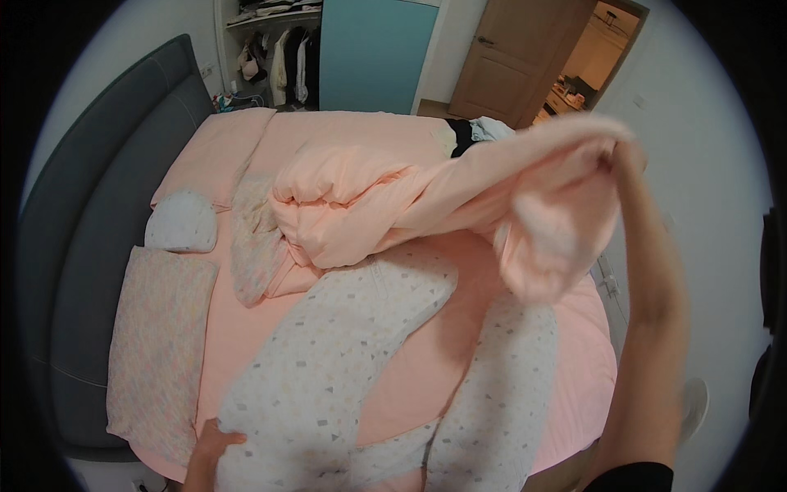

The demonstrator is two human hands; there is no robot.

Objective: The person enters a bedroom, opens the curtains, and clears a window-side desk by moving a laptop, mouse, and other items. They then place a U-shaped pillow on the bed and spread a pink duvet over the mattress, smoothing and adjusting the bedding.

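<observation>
Raised at the far right, my right hand (630, 158) grips a corner of a pink duvet (344, 221). From there the cloth hangs in a blurred fold, while its bulk lies bunched across the middle of the bed. Low on the left, my left hand (216, 440) holds the edge of a large white body pillow (295, 369) with small grey shapes, thumb on top. A second long arm (504, 381) of that pillow lies to the right, joined by a narrow patterned band (393, 452). The duvet overlaps the pillow's upper end.
Pink sheet (418, 375) covers the bed beneath. Along the grey headboard (80, 258) lie a pink pillow (212, 160), a small white cushion (181, 222) and a mottled pillow (161, 350). Dark and pale clothes (461, 136) rest at the far edge, before an open wardrobe (270, 61) and wooden door (519, 55).
</observation>
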